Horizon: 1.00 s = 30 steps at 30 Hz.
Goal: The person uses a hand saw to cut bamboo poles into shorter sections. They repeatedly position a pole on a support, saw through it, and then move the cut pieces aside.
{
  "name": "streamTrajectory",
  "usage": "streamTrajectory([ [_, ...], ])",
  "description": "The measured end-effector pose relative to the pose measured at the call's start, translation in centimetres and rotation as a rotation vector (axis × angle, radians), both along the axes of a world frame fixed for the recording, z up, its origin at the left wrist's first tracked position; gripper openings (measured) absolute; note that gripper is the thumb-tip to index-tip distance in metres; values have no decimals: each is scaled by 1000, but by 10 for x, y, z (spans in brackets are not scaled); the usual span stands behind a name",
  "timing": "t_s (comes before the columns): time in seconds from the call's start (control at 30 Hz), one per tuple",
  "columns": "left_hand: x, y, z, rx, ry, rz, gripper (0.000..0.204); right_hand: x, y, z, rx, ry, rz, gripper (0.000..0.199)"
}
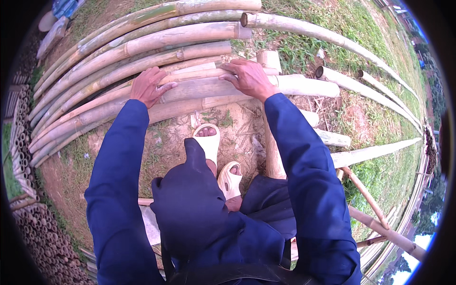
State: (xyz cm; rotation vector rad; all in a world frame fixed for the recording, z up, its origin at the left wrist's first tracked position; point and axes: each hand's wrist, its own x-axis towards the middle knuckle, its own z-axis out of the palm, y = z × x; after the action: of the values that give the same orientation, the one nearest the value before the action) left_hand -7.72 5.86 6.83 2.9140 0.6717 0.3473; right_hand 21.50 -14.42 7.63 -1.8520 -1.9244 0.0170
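Observation:
A slender pale bamboo pole (198,74) runs crosswise in front of me, along the upper side of a thicker pale bamboo pole (202,89). My left hand (149,87) is closed over the slender one, its thumb stretched along toward the right. Farther right, my right hand (249,79) grips the same slender pole near its right end, with bent fingers over the top and the thumb on the near side. Parts of both poles are hidden under my hands. Just beyond lies another bamboo pole (190,53), roughly parallel.
More long bamboo poles (185,33) lie side by side beyond. Other poles (327,35) stretch away over grass at the right. Cut bamboo is stacked in a pile (42,232) at the lower left. A short upright bamboo post (274,154) stands beside my sandalled feet (230,180).

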Motion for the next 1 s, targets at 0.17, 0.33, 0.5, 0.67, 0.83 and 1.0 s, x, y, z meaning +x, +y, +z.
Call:
streamTrajectory([
  [0.17, 6, -5, -5, -79, 42, 53, 64, -7, 0, -18, 0, 59, -84, 38],
  [0.33, 9, -5, -5, -160, 304, 139, 71, -11, -2, -26, -100, 78, -161, 38],
  [0.5, 20, -9, 1, -104, 347, 22, 93, -13, -8, -32, -151, 157, -175, 44],
  [0.67, 31, -11, 2, -153, 454, 64, 99, -15, -14, -40, -100, -98, -96, 63],
  [0.83, 26, -5, -5, -123, 348, -11, 91, -14, -15, -46, -206, -333, -84, 81],
  [1.0, 17, 2, -14, -136, 327, -23, 86, -19, -12, -47, -191, -321, -40, 84],
])
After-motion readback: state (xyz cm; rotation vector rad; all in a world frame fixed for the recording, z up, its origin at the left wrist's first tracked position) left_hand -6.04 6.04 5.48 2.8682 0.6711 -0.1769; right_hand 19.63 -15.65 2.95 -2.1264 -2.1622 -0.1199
